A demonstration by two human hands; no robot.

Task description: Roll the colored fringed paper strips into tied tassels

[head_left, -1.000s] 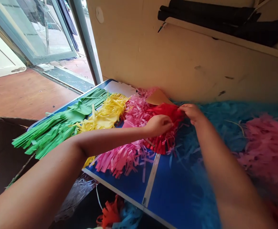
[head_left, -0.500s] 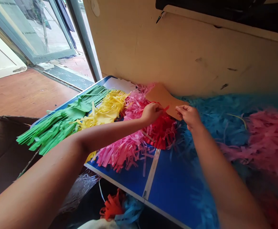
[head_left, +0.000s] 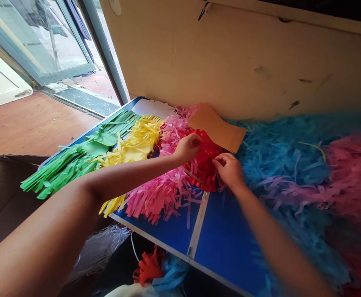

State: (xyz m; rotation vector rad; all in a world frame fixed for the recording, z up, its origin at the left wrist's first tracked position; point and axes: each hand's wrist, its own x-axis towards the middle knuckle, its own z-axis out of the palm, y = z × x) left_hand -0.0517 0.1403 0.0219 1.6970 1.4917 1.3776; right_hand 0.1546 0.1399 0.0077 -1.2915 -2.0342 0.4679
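Observation:
A pile of red fringed paper [head_left: 203,167] lies on the blue table [head_left: 224,243] between pink fringe [head_left: 165,194] and blue fringe [head_left: 279,156]. My left hand [head_left: 188,147] is closed, pinching the far left edge of the red paper. My right hand [head_left: 229,168] is closed too, its fingers gripping the red paper's right side. A brown cardboard piece [head_left: 217,128] lies just beyond the red pile, against the wall.
Yellow fringe [head_left: 137,144] and green fringe [head_left: 75,161] lie in a row to the left. More pink fringe [head_left: 344,181] sits at right. A cardboard box [head_left: 1,198] stands at the lower left. Red and blue scraps [head_left: 155,270] lie below the table edge. A glass door [head_left: 41,41] is open at the upper left.
Both hands came toward me, from above the cardboard piece down onto the red paper. The cardboard piece is now fully uncovered. The camera tilted down slightly.

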